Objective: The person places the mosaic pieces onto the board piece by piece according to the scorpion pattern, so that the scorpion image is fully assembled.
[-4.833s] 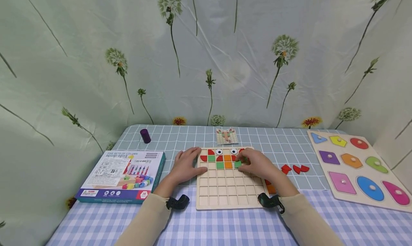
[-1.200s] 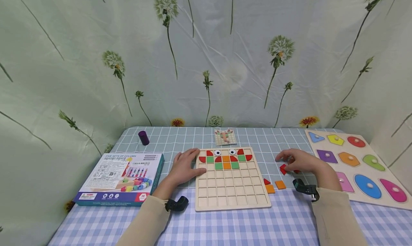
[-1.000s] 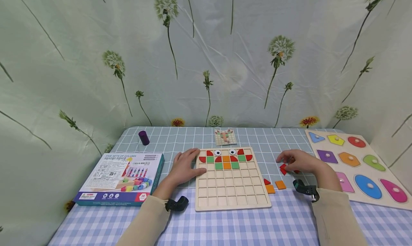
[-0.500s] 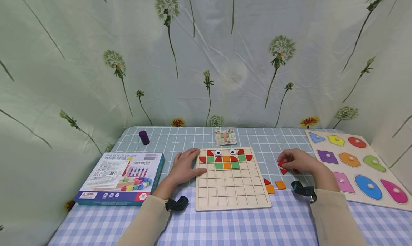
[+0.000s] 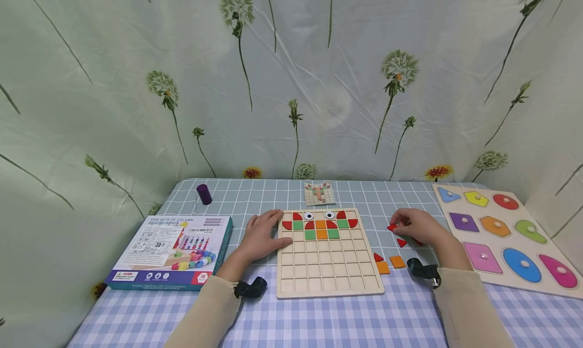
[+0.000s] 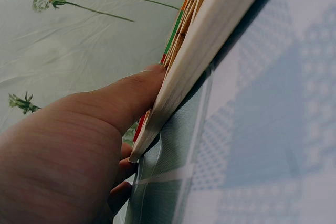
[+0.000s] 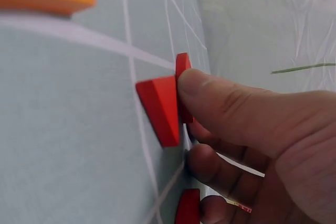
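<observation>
My left hand (image 5: pixel 261 236) rests at the left edge of the wooden grid board (image 5: pixel 325 269), thumb on its rim and fingers near the far corner. Red, green, orange and eye tiles fill cells in its upper rows. To the board's right, my right hand (image 5: pixel 419 226) pinches a small red tile (image 5: pixel 391 227) at the tablecloth; the thumb hides part of its shape. In the right wrist view, a red triangular tile (image 7: pixel 160 108) lies just beside the thumb. Another red tile (image 7: pixel 188 208) lies by the lower fingers.
Orange square tiles (image 5: pixel 397 261) and a red triangle (image 5: pixel 378 257) lie by the board's right edge. A pattern card (image 5: pixel 320 193) lies behind it. A boxed toy (image 5: pixel 170 252) and purple cylinder (image 5: pixel 204 194) stand left; a knobbed shape puzzle (image 5: pixel 496 249) lies right.
My right hand left the board, where a green tile now lies, and went right to the red tiles. Lately it has shifted slightly left with one red tile. The left hand stays put.
</observation>
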The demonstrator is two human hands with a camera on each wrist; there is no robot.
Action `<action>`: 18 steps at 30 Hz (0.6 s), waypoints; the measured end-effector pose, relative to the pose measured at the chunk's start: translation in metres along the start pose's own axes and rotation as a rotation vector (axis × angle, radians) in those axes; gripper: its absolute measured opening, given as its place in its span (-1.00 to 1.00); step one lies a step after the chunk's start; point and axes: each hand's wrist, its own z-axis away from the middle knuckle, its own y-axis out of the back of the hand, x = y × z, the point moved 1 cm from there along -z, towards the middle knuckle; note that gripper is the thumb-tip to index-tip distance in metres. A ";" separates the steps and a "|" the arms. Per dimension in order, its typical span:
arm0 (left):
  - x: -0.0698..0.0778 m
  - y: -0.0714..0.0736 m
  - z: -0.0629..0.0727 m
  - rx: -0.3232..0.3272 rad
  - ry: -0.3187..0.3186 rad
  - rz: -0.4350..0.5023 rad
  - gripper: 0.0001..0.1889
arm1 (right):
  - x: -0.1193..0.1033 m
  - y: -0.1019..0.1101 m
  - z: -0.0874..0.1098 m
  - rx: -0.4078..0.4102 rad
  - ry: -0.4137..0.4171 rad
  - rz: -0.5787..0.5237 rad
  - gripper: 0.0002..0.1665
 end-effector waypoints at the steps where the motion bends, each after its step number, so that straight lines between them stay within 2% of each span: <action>1: 0.000 0.000 0.000 0.000 0.001 0.000 -0.13 | 0.000 0.000 0.000 0.005 0.005 0.007 -0.80; 18: 0.001 0.001 0.001 0.001 0.000 0.006 -0.13 | -0.003 -0.009 -0.008 0.043 0.014 0.011 -0.80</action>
